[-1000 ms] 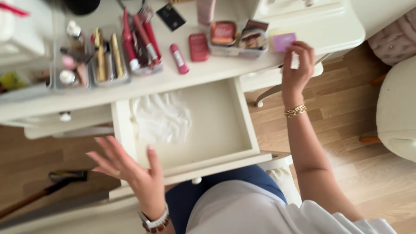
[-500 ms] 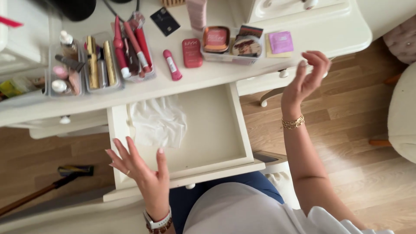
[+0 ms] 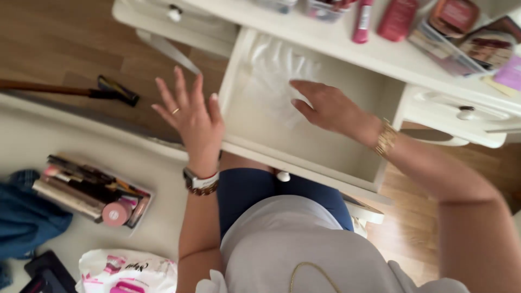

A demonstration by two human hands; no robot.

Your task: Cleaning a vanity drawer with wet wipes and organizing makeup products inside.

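The white bench (image 3: 347, 51) runs across the top from 11 to 3 o'clock, and its cream drawer (image 3: 304, 142) stands pulled open at the centre, shallow and bare but for a crumpled, thin white cloth (image 3: 271, 73) lying in its far left corner at about 12 o'clock. The right hand (image 3: 325, 107) reaches into the drawer, fingers loosely spread, fingertips on the cloth's edge. The left hand (image 3: 190, 116) hovers at 10 o'clock outside the drawer's left wall, fingers spread and empty, with a clear tray of makeup (image 3: 89, 190) on the bed at 8 o'clock.
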